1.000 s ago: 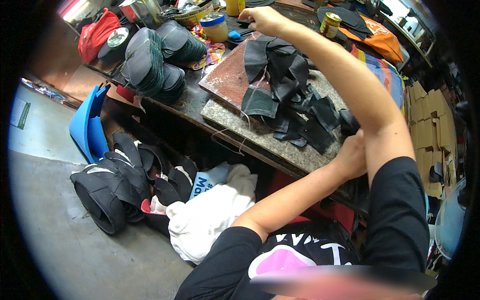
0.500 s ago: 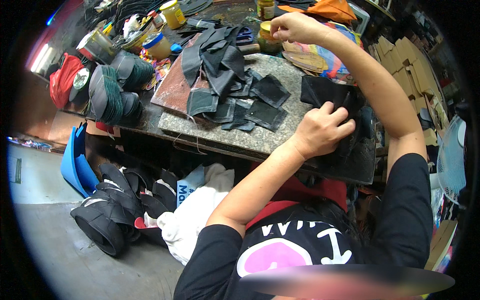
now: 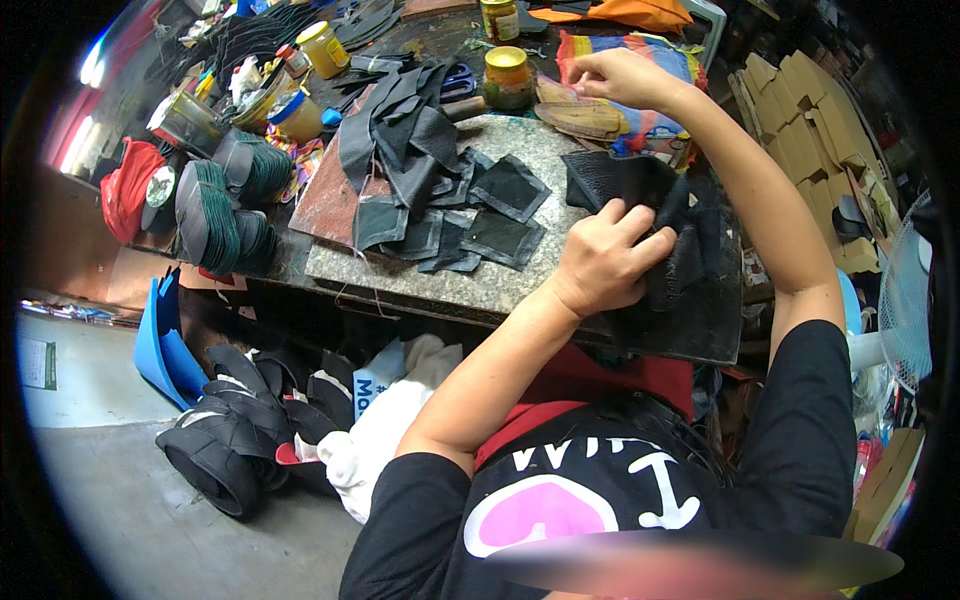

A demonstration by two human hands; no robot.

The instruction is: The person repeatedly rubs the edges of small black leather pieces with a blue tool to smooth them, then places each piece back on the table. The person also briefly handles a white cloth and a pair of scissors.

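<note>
My left hand point(image 3: 612, 258) grips a black leather-like piece point(image 3: 625, 178) at the right end of the work table, its fingers curled over the near side. Past it, my right hand point(image 3: 628, 80) hovers above a colourful striped cloth point(image 3: 650, 120), fingertips pinched; whatever they hold is too small to make out. Just left of that hand stands a yellowish glass jar point(image 3: 508, 80). Several dark square patches point(image 3: 510, 188) lie on a speckled stone slab point(image 3: 420, 285), beside a heap of black strips point(image 3: 405, 130).
Tan flat pieces point(image 3: 580, 118) rest on the cloth. At the left are stacked grey-green soles point(image 3: 207, 205), a blue-lidded jar point(image 3: 297, 115) and a red bag point(image 3: 125, 195). Black shoe uppers point(image 3: 225, 440) and white cloth point(image 3: 375, 455) lie below. A fan point(image 3: 905, 300) stands right.
My right hand has moved right, away from the glass jar, and is now over the striped cloth. My left hand keeps its grip on the black piece. The whole view has shifted slightly.
</note>
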